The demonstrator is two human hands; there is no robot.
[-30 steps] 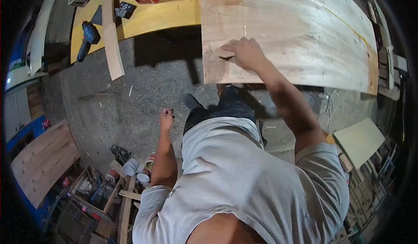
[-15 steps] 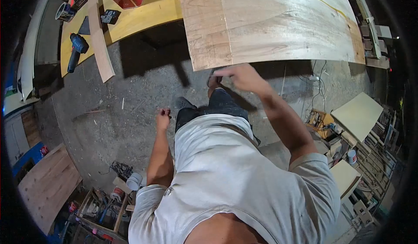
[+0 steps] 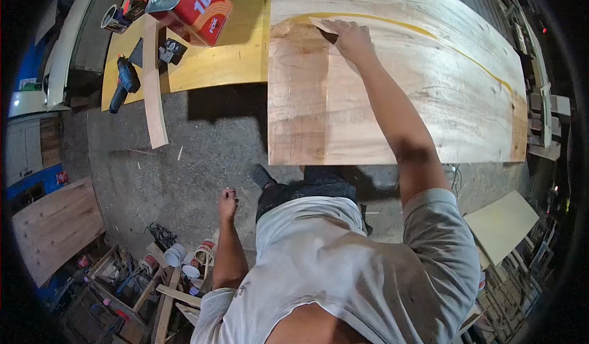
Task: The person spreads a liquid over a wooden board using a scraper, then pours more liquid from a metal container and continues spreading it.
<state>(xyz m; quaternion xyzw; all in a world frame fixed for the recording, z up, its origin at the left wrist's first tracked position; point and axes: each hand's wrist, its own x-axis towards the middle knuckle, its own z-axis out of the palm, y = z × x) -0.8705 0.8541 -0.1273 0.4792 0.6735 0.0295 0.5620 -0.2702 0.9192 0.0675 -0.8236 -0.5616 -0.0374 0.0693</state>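
My right hand (image 3: 353, 40) reaches out over a large pale plywood sheet (image 3: 392, 111), its fingers closed on a dark flat scraper (image 3: 328, 35) that is partly hidden. The scraper is at the left end of a long curved line of yellow glue (image 3: 423, 32). Around that end the wood has a wet brownish smear (image 3: 297, 36). My left hand (image 3: 227, 204) hangs low beside my body above the floor, fingers curled in, and no object shows in it.
On a yellow board (image 3: 245, 68) at left stand a red and silver tin (image 3: 199, 9), a cordless drill (image 3: 124, 85) and a small tub (image 3: 115, 19). A wood strip (image 3: 154, 98) overhangs its edge. Buckets (image 3: 175, 255) and timber offcuts lie behind me at lower left.
My right hand has moved from the sheet's near edge up and forward onto the glue line. My body and view have shifted closer to the sheet. My left hand stays low at my side.
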